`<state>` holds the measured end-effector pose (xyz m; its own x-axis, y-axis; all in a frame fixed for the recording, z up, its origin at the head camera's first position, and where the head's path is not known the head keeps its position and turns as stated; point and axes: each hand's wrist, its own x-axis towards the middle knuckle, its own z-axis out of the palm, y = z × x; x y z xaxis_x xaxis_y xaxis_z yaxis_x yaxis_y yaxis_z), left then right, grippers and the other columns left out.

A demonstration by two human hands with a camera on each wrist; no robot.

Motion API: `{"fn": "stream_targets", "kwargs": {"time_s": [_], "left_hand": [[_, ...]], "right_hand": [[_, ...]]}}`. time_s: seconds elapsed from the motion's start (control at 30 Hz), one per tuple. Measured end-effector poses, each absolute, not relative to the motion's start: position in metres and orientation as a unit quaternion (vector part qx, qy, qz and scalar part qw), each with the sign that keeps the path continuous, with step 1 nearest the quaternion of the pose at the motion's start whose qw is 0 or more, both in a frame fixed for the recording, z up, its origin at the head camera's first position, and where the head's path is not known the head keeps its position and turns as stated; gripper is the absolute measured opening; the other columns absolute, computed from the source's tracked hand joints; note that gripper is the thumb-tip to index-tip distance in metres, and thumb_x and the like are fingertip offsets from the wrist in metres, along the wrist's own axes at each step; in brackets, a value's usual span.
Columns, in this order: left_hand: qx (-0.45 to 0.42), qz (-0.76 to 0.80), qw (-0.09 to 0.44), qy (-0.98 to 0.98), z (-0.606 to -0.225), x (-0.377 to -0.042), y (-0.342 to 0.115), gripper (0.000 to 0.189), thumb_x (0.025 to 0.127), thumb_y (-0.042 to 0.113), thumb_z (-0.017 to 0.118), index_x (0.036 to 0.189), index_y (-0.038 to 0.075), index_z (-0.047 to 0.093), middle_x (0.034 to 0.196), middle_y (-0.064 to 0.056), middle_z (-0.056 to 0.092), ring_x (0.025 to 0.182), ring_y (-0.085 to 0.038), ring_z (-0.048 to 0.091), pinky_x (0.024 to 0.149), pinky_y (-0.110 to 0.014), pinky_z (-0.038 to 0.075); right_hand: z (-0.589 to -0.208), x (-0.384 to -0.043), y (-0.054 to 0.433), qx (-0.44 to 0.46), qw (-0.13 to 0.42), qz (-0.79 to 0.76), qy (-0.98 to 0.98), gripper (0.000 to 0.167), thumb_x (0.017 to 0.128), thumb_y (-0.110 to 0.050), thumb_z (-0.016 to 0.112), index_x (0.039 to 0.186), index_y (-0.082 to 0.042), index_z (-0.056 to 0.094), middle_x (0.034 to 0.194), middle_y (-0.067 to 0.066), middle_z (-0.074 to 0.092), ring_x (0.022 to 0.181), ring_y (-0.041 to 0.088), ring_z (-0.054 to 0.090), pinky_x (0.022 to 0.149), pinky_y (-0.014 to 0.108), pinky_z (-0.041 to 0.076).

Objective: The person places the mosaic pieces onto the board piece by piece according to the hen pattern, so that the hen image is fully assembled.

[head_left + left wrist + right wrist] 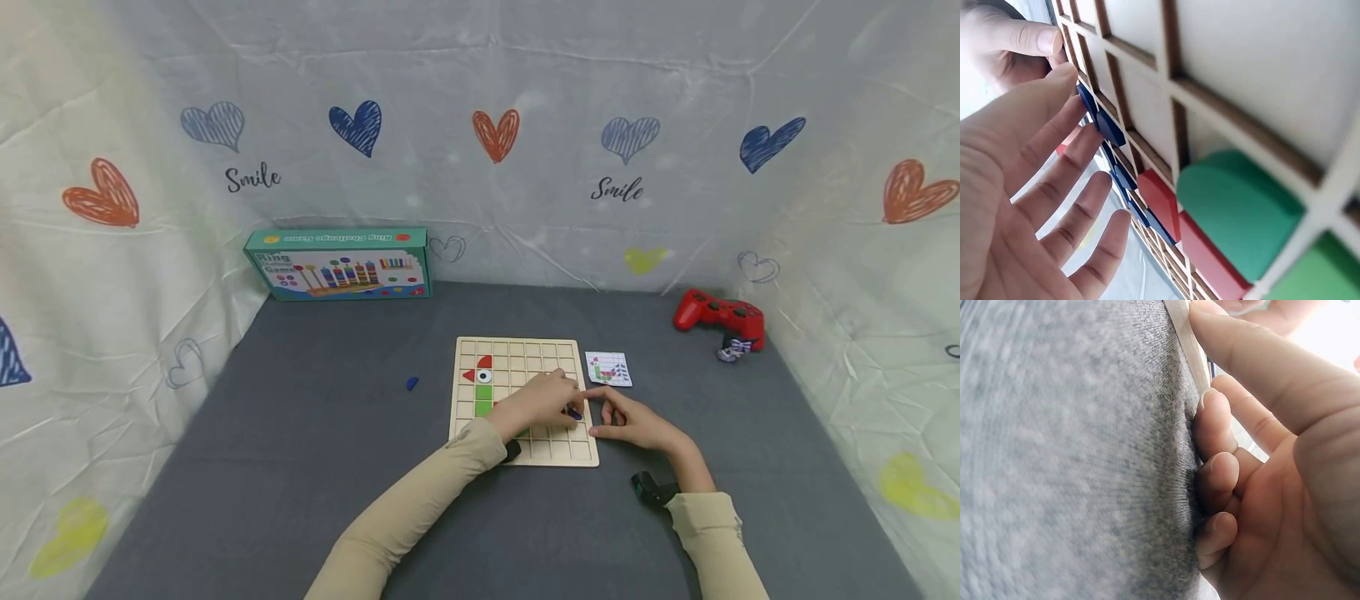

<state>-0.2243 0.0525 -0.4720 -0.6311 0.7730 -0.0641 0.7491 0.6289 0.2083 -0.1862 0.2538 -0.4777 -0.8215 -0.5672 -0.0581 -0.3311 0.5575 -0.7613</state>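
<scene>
A wooden grid board (555, 454) lies on the dark tabletop. My left hand (542, 402) reaches over its right half, thumb and index fingertip pinching a small dark blue piece (1087, 101) at a grid cell. The left hand's other fingers are spread in the left wrist view. Beside them, another blue piece (1110, 128), a red piece (1159, 199) and a dark green rounded piece (1238, 209) sit in the grid. My right hand (637, 423) touches the board's right edge with extended index finger and thumb; its other fingers are loosely bent against the grey cloth.
A loose blue piece (412, 383) lies left of the board. A pattern card (608, 369) lies at its upper right. A red game controller (720, 315) with a small dark item (733, 348) sits at the back right, and a Ring Challenge Game box (341, 267) at the back left.
</scene>
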Motion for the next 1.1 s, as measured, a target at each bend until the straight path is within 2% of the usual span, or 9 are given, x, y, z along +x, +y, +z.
{"fn": "stream_targets", "kwargs": {"time_s": [0.17,0.3,0.57,0.8,1.1], "left_hand": [[0.423,0.080,0.074,0.900,-0.473,-0.221,0.049,0.019,0.083,0.034,0.068,0.100,0.026,0.070,0.098,0.010,0.060,0.094,-0.010,0.049,0.076,-0.029,0.043],[0.426,0.071,0.066,0.899,-0.475,-0.220,0.048,0.020,0.084,0.033,0.067,0.102,0.027,0.070,0.100,0.010,0.060,0.095,-0.010,0.049,0.075,-0.028,0.043],[0.429,0.078,0.063,0.898,-0.471,-0.215,0.045,0.022,0.085,0.034,0.067,0.105,0.027,0.069,0.101,0.010,0.060,0.095,-0.011,0.049,0.073,-0.027,0.043],[0.419,0.089,0.048,0.902,-0.469,-0.209,0.038,0.022,0.087,0.036,0.064,0.106,0.028,0.069,0.106,0.011,0.063,0.097,-0.012,0.051,0.077,-0.031,0.046],[0.397,0.126,0.019,0.909,-0.469,-0.202,0.018,0.019,0.086,0.034,0.066,0.102,0.027,0.071,0.100,0.012,0.065,0.082,-0.009,0.048,0.065,-0.023,0.040]], "right_hand": [[-0.492,-0.192,0.258,-0.255,0.146,-0.393,0.872,0.052,0.083,-0.019,0.070,0.128,-0.010,0.047,0.078,0.006,0.049,0.057,0.008,0.038,0.051,0.020,0.033],[-0.472,-0.184,0.252,-0.253,0.158,-0.396,0.868,0.051,0.083,-0.013,0.069,0.127,-0.003,0.047,0.078,0.012,0.050,0.057,0.011,0.039,0.051,0.021,0.033],[-0.470,-0.183,0.251,-0.255,0.155,-0.399,0.867,0.049,0.083,-0.013,0.069,0.126,-0.005,0.047,0.078,0.011,0.050,0.057,0.012,0.039,0.051,0.021,0.033],[-0.468,-0.183,0.250,-0.249,0.163,-0.397,0.868,0.052,0.084,-0.013,0.069,0.128,-0.001,0.046,0.079,0.012,0.050,0.058,0.013,0.039,0.052,0.020,0.032],[-0.486,-0.190,0.256,-0.241,0.161,-0.390,0.874,0.054,0.084,-0.014,0.068,0.131,-0.003,0.044,0.080,0.011,0.049,0.058,0.013,0.038,0.052,0.021,0.031]]}}
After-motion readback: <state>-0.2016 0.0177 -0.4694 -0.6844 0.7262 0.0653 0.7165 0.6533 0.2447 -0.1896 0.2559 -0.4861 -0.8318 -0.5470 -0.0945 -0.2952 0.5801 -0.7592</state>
